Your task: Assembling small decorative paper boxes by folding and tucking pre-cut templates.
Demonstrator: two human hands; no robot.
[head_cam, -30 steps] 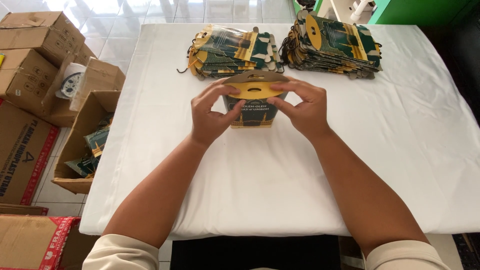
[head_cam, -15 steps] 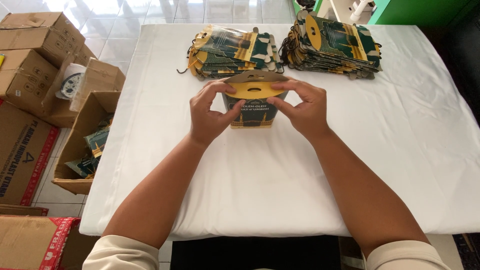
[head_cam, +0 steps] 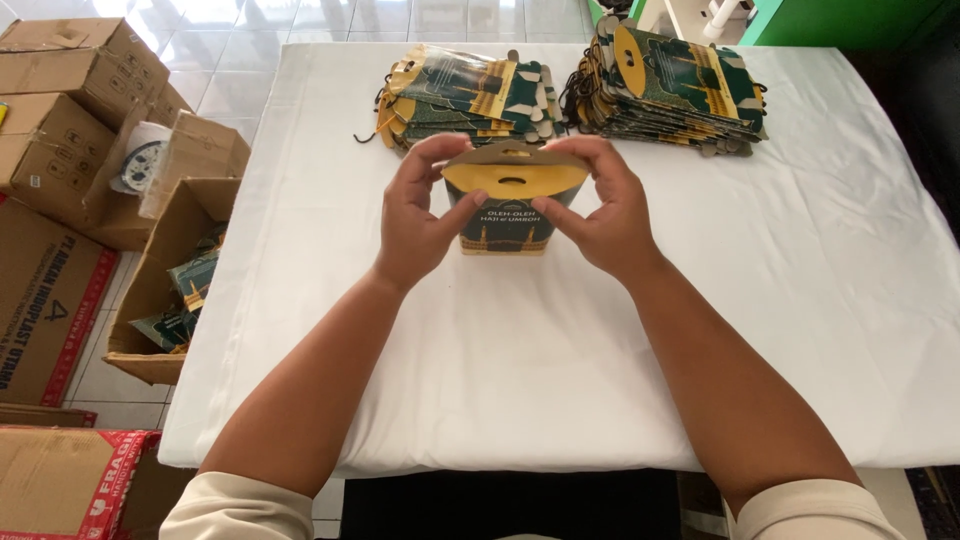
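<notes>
Stood upright mid-surface toward the far edge, box (head_cam: 510,212) pinched at its yellow handle flaps by left grip (head_cam: 415,222) and right grip (head_cam: 605,215); risked creasing flaps or tipping under uneven squeeze.

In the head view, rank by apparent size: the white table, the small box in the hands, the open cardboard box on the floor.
1. White table
2. Open cardboard box, partly hidden by the table
3. Small box, held by both hands

Small packing workshop: cardboard cartons (head_cam: 70,90), 2 stacks of flat gift boxes (head_cam: 470,95) on white-clothed table (head_cam: 520,380).
</notes>
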